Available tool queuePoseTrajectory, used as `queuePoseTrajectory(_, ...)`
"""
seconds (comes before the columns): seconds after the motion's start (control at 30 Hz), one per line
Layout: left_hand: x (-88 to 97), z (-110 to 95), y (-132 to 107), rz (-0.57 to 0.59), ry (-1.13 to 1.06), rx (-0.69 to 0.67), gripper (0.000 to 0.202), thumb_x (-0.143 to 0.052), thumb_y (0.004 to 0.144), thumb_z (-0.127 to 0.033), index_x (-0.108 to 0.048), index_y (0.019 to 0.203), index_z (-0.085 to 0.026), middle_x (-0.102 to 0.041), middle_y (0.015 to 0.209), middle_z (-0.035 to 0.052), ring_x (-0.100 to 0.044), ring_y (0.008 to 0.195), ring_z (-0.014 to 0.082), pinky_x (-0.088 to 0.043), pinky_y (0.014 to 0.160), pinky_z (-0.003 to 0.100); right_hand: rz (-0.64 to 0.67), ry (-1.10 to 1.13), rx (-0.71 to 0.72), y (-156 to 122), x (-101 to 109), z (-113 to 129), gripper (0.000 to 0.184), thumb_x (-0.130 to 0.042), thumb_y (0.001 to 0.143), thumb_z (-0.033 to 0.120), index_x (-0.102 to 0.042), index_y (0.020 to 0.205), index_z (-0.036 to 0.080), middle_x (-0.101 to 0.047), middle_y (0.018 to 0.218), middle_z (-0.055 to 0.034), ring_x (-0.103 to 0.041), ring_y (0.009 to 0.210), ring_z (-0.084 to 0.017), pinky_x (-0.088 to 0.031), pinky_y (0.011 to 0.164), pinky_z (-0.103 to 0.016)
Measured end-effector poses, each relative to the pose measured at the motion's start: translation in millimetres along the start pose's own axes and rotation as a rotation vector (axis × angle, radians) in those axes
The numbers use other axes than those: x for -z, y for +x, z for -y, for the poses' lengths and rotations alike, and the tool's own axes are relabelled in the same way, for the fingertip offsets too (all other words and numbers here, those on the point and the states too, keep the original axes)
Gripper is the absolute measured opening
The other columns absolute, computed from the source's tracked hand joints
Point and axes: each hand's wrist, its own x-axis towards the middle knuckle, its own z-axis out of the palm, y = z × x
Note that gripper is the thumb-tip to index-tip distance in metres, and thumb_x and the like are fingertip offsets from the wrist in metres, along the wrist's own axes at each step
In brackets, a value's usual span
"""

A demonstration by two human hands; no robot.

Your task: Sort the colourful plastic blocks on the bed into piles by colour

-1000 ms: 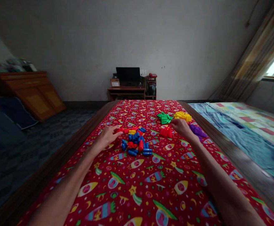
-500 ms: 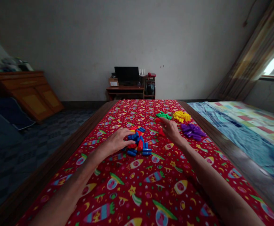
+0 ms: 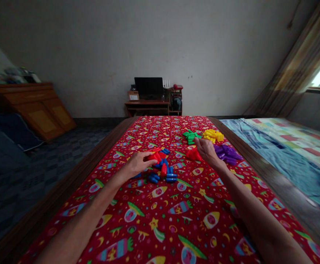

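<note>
My left hand [image 3: 138,163] is at the left side of a mixed pile, with its thumb and fingers closed on red plastic pieces [image 3: 155,157]. Small blue cylinder-like pieces [image 3: 171,177] lie in this pile, along with another red piece [image 3: 163,170]. My right hand [image 3: 206,150] hovers just right of a small red pile [image 3: 193,154]. Its fingers are stretched out, and I see nothing held in them. Behind that hand lies a green pile [image 3: 190,136], and to its right a purple pile [image 3: 227,154]. A yellow pile [image 3: 212,135] sits beyond it.
A red patterned cloth [image 3: 173,220] covers the long table, whose dark wooden edge [image 3: 261,183] shows at the right. A bed [image 3: 286,146] stands to the right. A desk with a monitor [image 3: 148,88] is against the far wall, and a wooden cabinet [image 3: 39,110] stands left.
My right hand has let go of a red piece at the red pile and moved slightly right. My left hand has drawn back a little and now grips red pieces from the mixed pile.
</note>
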Motion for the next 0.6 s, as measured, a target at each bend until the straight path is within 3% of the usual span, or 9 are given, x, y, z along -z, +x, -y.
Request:
queuePoseTrajectory(0.13, -20.8, -12, -2, -0.025, -0.186, -0.006, 0.036, -0.066, 0.075, -0.045, -0.071, 0.096, -0.016, -0.074, 0.086, 0.0032, -0.067, 0.074, 0.0200, -0.050, 0.062, 0.025, 0.303, 0.332, 0.205, -12, -9, 55, 0.041, -0.044, 0.096, 0.047, -0.070, 0.093, 0.015, -0.068, 0.074, -0.0038, -0.057, 0.062, -0.013, -0.037, 0.056, -0.022)
queuePoseTrajectory(0.23, -34.4, -16, -4, -0.060, -0.203, -0.050, 0.030, -0.068, 0.074, -0.038, -0.070, 0.097, -0.019, -0.074, 0.093, 0.0035, -0.069, 0.081, 0.0212, -0.053, 0.071, 0.028, 0.461, 0.396, 0.321, -21, -16, 78, 0.030, -0.053, 0.093, 0.038, -0.069, 0.108, 0.018, -0.070, 0.076, -0.0027, -0.057, 0.061, -0.012, -0.037, 0.056, -0.020)
queuePoseTrajectory(0.3, -34.5, -16, -4, -0.106, -0.222, -0.075, 0.033, -0.067, 0.076, -0.036, -0.067, 0.105, -0.019, -0.074, 0.095, 0.0041, -0.069, 0.085, 0.0213, -0.055, 0.077, 0.030, 0.407, 0.380, 0.290, -18, -19, 74, 0.027, -0.055, 0.090, 0.033, -0.071, 0.105, 0.016, -0.070, 0.073, -0.0030, -0.057, 0.059, -0.012, -0.037, 0.056, -0.020)
queuePoseTrajectory(0.37, -29.2, -14, 2, -0.181, -0.194, -0.110, 0.034, -0.063, 0.081, -0.034, -0.063, 0.111, -0.019, -0.073, 0.099, 0.0055, -0.069, 0.089, 0.0211, -0.055, 0.081, 0.032, 0.260, 0.355, 0.166, -10, -19, 57, 0.026, -0.056, 0.087, 0.032, -0.073, 0.098, 0.015, -0.071, 0.076, -0.0042, -0.059, 0.063, -0.013, -0.040, 0.059, -0.021)
queuePoseTrajectory(0.47, -23.2, -5, 19, -0.248, 0.022, -0.167, 0.023, -0.057, 0.085, -0.028, -0.067, 0.104, -0.019, -0.071, 0.104, 0.0080, -0.067, 0.098, 0.0223, -0.052, 0.090, 0.036, 0.039, 0.268, -0.054, 5, -19, 22, 0.029, -0.054, 0.085, 0.034, -0.074, 0.085, 0.014, -0.071, 0.075, -0.0050, -0.062, 0.067, -0.016, -0.041, 0.064, -0.023)
queuePoseTrajectory(0.6, -35.0, 12, 45, -0.104, 0.255, -0.138, 0.019, -0.057, 0.083, -0.020, -0.071, 0.095, -0.017, -0.071, 0.102, 0.0107, -0.065, 0.102, 0.0255, -0.049, 0.095, 0.037, -0.038, 0.079, -0.234, 10, -15, -14, 0.038, -0.050, 0.085, 0.038, -0.069, 0.064, 0.013, -0.058, 0.054, -0.0018, -0.055, 0.058, -0.015, -0.035, 0.059, -0.024)
